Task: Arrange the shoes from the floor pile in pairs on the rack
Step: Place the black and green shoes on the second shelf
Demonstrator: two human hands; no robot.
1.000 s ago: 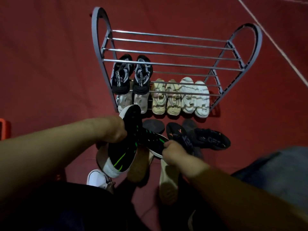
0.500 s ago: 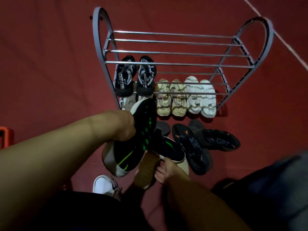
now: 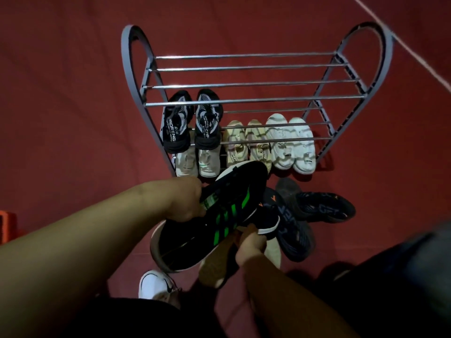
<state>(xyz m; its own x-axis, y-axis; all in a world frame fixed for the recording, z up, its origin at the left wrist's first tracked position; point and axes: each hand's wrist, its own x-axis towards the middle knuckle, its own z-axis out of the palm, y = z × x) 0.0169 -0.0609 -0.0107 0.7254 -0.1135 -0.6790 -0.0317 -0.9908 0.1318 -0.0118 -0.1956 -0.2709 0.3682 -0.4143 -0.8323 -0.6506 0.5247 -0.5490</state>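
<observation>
A: Hands?

B: Left hand [image 3: 188, 203] grips a black sneaker [image 3: 214, 215] with green stripes by its upper edge, fingers curled round it. The shoe is held off the floor, tilted, toe toward the rack [image 3: 244, 102], heel with the pale sole rim nearest the camera.

A: Right?

B: Right hand [image 3: 251, 245] sits just under the sneaker's green stripes, fingers curled on the white-edged end of a second black shoe [image 3: 268, 222]. Most of that shoe is hidden behind the first, so I cannot tell if it's a match.

A: Rack status?

B: Top tier bare rods. Middle tier, left end — black pair [image 3: 192, 123] with white lettering, side by side. Bottom tier left to right: grey pair [image 3: 197, 162] partly under the black pair, beige pair [image 3: 246, 145], white pair [image 3: 290, 145]. All toes point away from the camera.

A: Pile?

B: On the red floor [image 3: 61, 93] in front of the rack, right of the hands — two dark navy shoes [image 3: 324, 208] with orange marks, overlapping and crossed, plus a dark grey shoe [image 3: 285, 189] half under them. A tan shoe [image 3: 214, 267] lies sole up below the held sneaker, another pale sole [image 3: 273, 252] just right of the right hand.

A: Anything else?

B: White shoe [image 3: 156, 284] with a dark swoosh low in view, near the person's dark clothing. Orange object [image 3: 7, 225] at the left edge — cut off, can't identify it.
</observation>
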